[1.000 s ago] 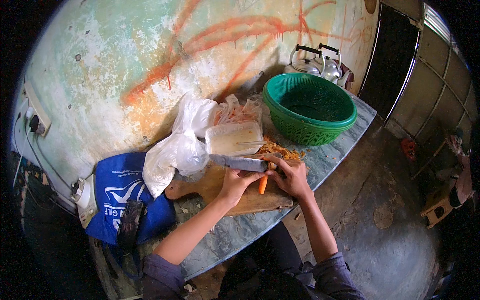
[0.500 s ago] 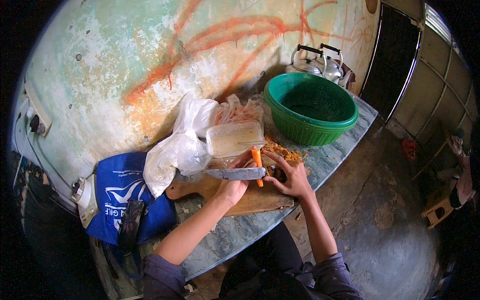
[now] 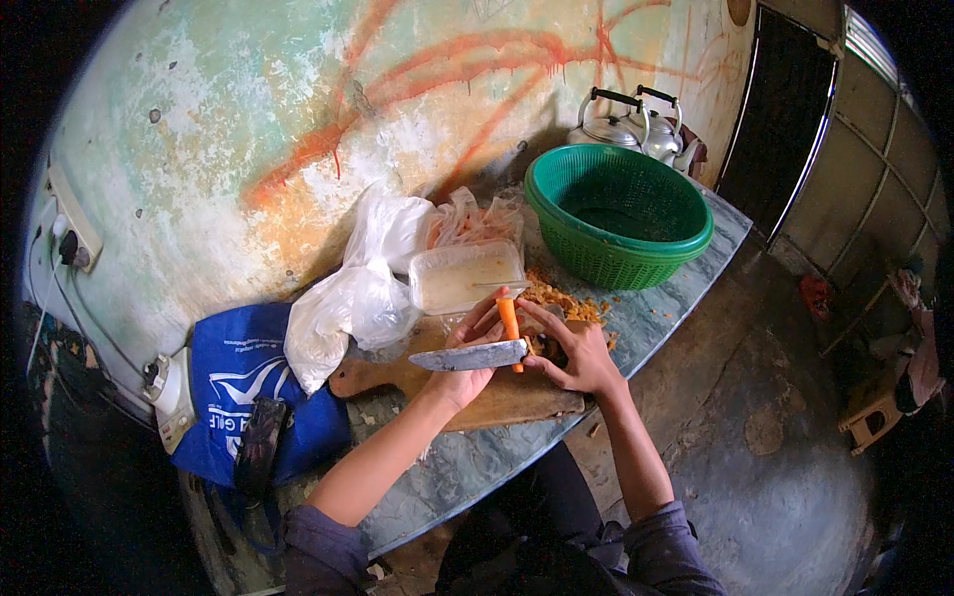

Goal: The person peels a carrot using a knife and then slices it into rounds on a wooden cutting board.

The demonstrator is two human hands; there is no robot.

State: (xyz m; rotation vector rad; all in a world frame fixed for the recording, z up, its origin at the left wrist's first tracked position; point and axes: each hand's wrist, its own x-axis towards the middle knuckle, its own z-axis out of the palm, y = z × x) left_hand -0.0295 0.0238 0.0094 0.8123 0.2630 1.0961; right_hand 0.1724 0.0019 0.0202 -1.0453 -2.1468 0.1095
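Above the wooden cutting board [image 3: 497, 405], my left hand [image 3: 472, 370] grips an orange carrot [image 3: 509, 318] that stands nearly upright, leaning slightly. My right hand [image 3: 578, 356] is closed at the wide end of a knife; its handle is hidden there. The grey blade of the knife [image 3: 467, 356] points left across my left palm and crosses the carrot's lower part. Beyond my fingers, a heap of orange peelings [image 3: 563, 300] lies on the table.
A green plastic basket [image 3: 621, 263] stands at the back right, before two metal kettles [image 3: 608, 131]. A white tray [image 3: 465, 278] and plastic bags [image 3: 343, 313] lie behind the board. At left are a blue bag [image 3: 234, 348] and a white appliance [image 3: 177, 402]. The marble-patterned table [image 3: 417, 497] has a curved front edge.
The knife blade has tilted, its free end slightly lower and its flat less turned up. The carrot leans a little more to the left at its top. Both hands stay nearly in place.
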